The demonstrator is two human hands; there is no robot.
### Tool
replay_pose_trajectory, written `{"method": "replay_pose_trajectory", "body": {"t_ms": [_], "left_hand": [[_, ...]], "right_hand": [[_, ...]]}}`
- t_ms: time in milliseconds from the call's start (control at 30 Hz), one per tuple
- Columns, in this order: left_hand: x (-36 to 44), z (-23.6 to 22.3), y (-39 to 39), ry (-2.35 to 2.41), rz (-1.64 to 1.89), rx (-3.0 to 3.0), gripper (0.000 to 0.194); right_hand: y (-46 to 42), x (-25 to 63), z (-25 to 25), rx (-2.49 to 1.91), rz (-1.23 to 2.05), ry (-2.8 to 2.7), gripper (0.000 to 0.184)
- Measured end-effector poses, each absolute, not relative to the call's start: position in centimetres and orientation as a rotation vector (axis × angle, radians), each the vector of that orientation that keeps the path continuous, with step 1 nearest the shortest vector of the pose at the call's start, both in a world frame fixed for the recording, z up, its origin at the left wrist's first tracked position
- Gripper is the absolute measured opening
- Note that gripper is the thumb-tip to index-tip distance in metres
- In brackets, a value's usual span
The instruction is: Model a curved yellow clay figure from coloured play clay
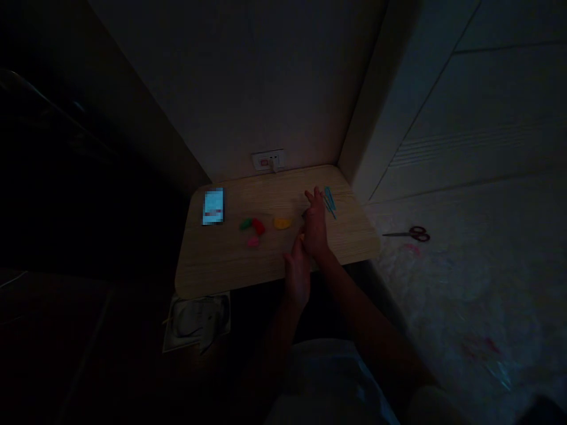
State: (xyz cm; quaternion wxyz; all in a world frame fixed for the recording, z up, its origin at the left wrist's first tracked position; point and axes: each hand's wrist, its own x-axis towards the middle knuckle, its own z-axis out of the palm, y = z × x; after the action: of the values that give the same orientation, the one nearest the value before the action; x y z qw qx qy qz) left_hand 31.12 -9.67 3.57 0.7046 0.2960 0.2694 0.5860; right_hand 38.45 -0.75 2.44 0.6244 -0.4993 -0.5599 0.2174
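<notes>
- in a dim room, a person's right hand [316,230] lies across the left hand [297,280] above a pale wood-grain bench [230,268].
- the right hand's fingers are extended and spread at the tips; most of the left hand's are hidden beneath, so how far they are bent cannot be told.
- a small orange bit [302,236] shows where the two palms meet, over the bench's near right part.
- left of the hands lies a yellow lump [282,224]; farther left sit a green lump [245,224] and a red lump [258,226], touching, with a pink lump [253,241] just below.
- slim teal tools [330,199] lie beside the right fingertips.
- a lit screen [213,206] glows at the bench's left end, its reddish line of marks too blocky to read.
- a plug [273,166] sits in the wall socket [280,157] behind, beside a red switch [264,162]; any lettering there is too small to tell.
- red-handled scissors [411,234] rest on the pale surface [443,295] at right.
</notes>
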Motion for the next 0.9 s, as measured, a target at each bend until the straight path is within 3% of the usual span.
{"method": "replay_pose_trajectory", "body": {"t_ms": [233, 367, 433, 533, 733, 900], "left_hand": [[30.0, 3.7, -7.2, 0.571, 1.363, 0.623, 0.08], [29.0, 3.9, -5.5, 0.567, 1.424, 0.617, 0.056], [28.5, 3.8, -4.9, 0.581, 1.444, 0.59, 0.041], [28.1, 3.5, -4.4, 0.553, 1.463, 0.538, 0.033], [27.7, 3.6, -4.2, 0.569, 1.54, 0.463, 0.037], [28.0, 3.7, -4.6, 0.59, 1.535, 0.538, 0.045]], "right_hand": [[-3.5, 36.0, 2.0, -1.043, 0.719, -1.514, 0.082], [-4.9, 34.7, 2.3, -0.95, 0.82, -1.55, 0.084], [-5.1, 34.5, 2.4, -0.907, 0.848, -1.5, 0.081], [-5.2, 34.8, 2.4, -0.897, 0.842, -1.328, 0.075], [-6.2, 37.7, 3.0, -0.973, 0.704, -1.496, 0.038], [-7.0, 39.1, 3.0, -1.027, 0.678, -1.717, 0.028]]}}
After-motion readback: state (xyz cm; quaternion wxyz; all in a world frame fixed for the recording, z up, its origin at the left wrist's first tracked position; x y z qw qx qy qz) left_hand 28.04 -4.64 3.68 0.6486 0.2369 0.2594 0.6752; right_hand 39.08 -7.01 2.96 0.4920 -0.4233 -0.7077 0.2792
